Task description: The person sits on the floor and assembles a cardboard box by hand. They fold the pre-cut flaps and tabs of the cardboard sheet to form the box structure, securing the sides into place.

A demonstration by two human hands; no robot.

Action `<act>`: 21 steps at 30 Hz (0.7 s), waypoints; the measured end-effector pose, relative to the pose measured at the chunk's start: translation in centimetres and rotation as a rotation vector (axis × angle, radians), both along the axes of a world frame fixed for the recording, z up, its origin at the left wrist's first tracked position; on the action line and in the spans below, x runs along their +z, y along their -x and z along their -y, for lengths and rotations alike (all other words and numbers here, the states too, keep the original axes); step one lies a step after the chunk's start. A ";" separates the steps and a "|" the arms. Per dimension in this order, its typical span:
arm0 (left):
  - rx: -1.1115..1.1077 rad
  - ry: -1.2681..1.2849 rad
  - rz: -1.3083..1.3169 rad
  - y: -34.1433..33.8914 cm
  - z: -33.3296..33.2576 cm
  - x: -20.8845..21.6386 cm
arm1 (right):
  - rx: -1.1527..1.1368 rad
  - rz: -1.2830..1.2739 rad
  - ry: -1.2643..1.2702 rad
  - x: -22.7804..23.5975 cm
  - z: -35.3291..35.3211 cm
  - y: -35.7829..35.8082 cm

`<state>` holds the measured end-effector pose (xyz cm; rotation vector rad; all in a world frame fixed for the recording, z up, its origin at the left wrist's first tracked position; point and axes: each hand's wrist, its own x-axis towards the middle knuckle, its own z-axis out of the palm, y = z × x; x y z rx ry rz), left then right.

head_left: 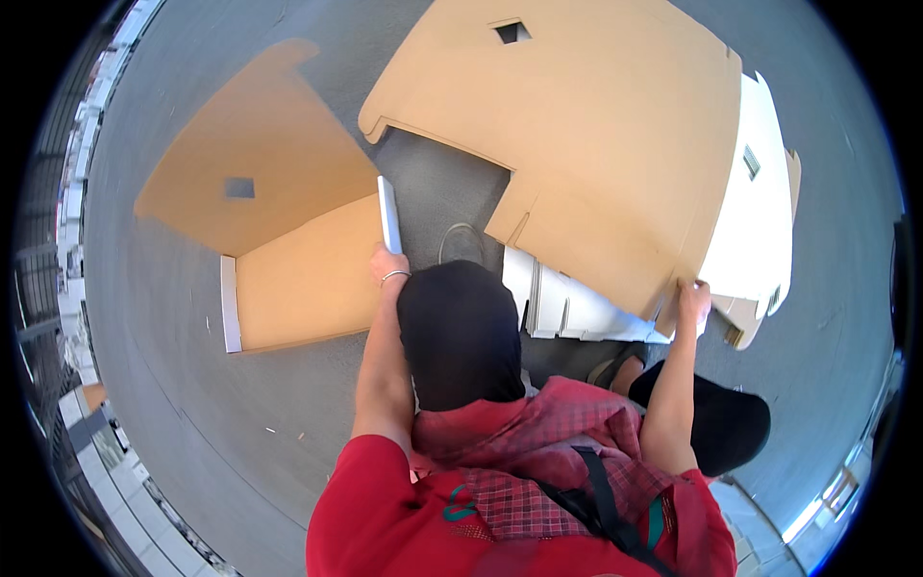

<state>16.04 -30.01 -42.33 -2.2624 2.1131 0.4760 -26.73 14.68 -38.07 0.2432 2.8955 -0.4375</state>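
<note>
My left hand point(387, 262) is closed on the upright white side wall of a partly folded cardboard box point(308, 279). Its inside is brown, and a large flap with a small rectangular hole stands up, slightly blurred, at its far side. Over on the right, my right hand point(693, 300) grips the near corner of a big flat brown cardboard sheet point(577, 115). That sheet has a cut-out hole and notched edges. Beneath it lies a stack of white-faced cardboard sheets point(764, 192), their layered edges showing near my feet. My right fingers are partly hidden by the hand itself.
Grey floor point(260, 404) surrounds the cardboard, with small scraps on it. My knees are bent, and one shoe point(461, 240) stands between the box and the stack. White stacked goods point(72, 221) line the far left rim.
</note>
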 end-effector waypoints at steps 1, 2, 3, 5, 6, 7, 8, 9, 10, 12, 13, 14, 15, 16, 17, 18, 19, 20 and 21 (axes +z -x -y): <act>0.007 -0.023 0.007 0.1 0.1 -0.6 | -0.011 0.051 0.087 0.1 0.2 0.3; 0.024 -0.036 0.009 -0.1 0.3 -1.1 | -0.035 0.142 0.228 0.2 0.6 0.7; 0.041 -0.043 -0.017 -0.6 0.3 -1.9 | -0.068 0.259 0.374 0.2 1.2 0.8; 0.050 -0.117 -0.066 0.2 -1.1 -2.7 | -0.129 0.398 0.627 0.1 1.6 0.8; 0.060 -0.154 -0.092 0.4 -2.1 -3.0 | -0.137 0.433 0.757 0.1 2.1 0.4; 0.045 -0.245 -0.119 0.4 -2.9 -3.0 | -0.150 0.481 0.886 0.0 3.0 0.0; 0.033 -0.337 -0.151 0.3 -3.5 -3.4 | -0.154 0.442 0.943 -0.2 3.8 -0.9; 0.022 -0.357 -0.065 -5.8 -3.5 -6.0 | -0.133 0.500 0.983 -1.3 6.6 -3.2; 0.006 -0.435 0.031 -6.2 -4.3 -7.1 | -0.129 0.485 1.001 -2.2 7.5 -3.9; -0.050 -0.449 0.024 -4.8 -5.1 -7.8 | -0.087 0.519 0.928 -3.9 7.3 -3.2; -0.009 -0.384 -0.006 -6.5 -5.3 -8.6 | -0.053 0.612 0.867 -3.8 7.6 -3.3; 0.004 -0.405 -0.053 -6.5 -5.2 -8.7 | -0.044 0.639 0.823 -3.8 7.2 -2.9; 0.006 -0.429 -0.105 -6.1 -5.1 -8.4 | -0.033 0.664 0.781 -3.7 6.9 -2.4; 0.008 -0.458 -0.129 -6.3 -5.1 -8.2 | -0.034 0.671 0.762 -4.0 7.0 -2.2; 0.008 -0.485 -0.153 -6.7 -5.2 -7.9 | -0.028 0.660 0.758 -4.4 7.0 -2.3; -0.001 -0.510 -0.178 -6.7 -5.3 -7.4 | -0.029 0.646 0.749 -4.6 6.9 -2.3; 0.055 -0.635 -0.355 -5.9 -4.9 -6.2 | -0.034 0.614 0.748 -4.7 6.6 -1.9; 0.105 -0.760 -0.531 -5.0 -4.2 -4.2 | -0.036 0.575 0.753 -4.4 6.7 -2.0; 0.039 -0.818 -0.582 -6.7 -4.3 -2.8 | -0.030 0.582 0.744 -4.4 6.8 -2.1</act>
